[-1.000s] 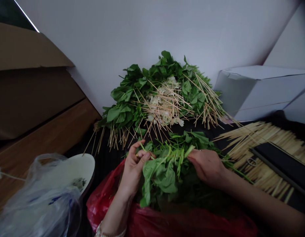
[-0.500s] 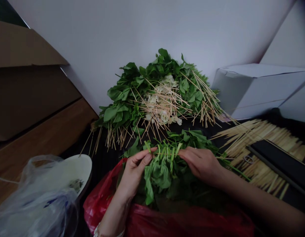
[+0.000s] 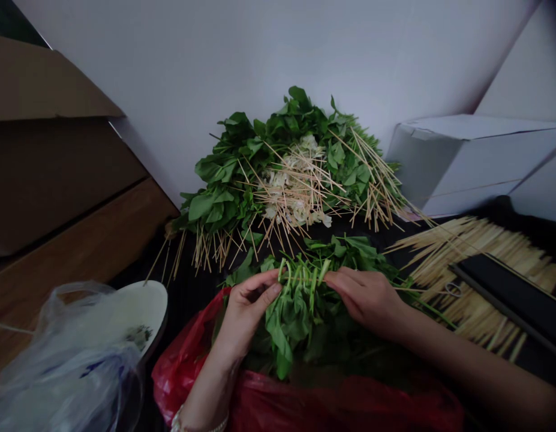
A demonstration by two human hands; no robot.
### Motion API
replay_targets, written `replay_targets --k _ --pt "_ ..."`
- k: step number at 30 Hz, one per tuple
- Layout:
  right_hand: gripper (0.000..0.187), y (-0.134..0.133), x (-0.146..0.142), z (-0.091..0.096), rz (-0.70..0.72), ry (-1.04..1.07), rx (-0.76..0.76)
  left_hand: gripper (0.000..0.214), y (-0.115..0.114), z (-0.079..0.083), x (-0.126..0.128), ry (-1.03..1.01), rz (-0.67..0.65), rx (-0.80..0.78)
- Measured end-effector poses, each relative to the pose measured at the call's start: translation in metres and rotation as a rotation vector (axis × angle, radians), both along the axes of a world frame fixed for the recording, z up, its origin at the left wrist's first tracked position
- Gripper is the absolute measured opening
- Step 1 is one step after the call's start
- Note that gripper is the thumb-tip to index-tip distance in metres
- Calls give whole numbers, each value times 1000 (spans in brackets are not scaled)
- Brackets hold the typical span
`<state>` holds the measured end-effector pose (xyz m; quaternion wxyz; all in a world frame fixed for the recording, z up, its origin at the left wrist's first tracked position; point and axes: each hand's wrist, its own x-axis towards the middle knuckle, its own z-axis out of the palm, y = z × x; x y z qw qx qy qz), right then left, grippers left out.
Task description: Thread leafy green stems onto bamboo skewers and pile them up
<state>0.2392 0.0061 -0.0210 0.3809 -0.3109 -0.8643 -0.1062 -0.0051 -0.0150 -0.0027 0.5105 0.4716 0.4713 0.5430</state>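
My right hand [image 3: 370,299] is closed around a thin wooden skewer [image 3: 406,290], whose end sticks out to the right of it. Several stems of leafy greens [image 3: 295,309] are threaded on the skewer between my hands, their leaves hanging down. At the left end of this row, my left hand [image 3: 242,309] pinches a pale green stem with thumb and forefinger; the skewer's tip is hard to make out there. Under both hands lies a red plastic bag [image 3: 185,351] with more loose greens [image 3: 363,252] on it.
Against the wall is a heap of skewered greens [image 3: 219,168] with white pieces [image 3: 300,162] in its middle. Loose skewers [image 3: 466,240] lie at right under a flat black object [image 3: 511,294]. A white bowl [image 3: 158,297] and clear bag [image 3: 57,366] are left; boxes stand both sides.
The leftmost stem and its leaf have moved right along the skewer, closer to the other stems. My left hand has followed slightly; my right hand is almost unmoved.
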Motion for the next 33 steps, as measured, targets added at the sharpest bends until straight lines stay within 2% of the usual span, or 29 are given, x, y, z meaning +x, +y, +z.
replay_targets --k 7,15,25,33 --pt "22 -1 -1 1 -10 -13 2 22 -2 4 3 39 -14 10" --pt "21 0 0 0 -15 -26 20 19 0 -3 -2 105 11 29" --pt "23 -1 0 0 -20 -54 -5 11 1 1 0 82 9 39" --pt "25 -2 -1 -3 -9 -50 -36 8 2 1 0 162 19 113"
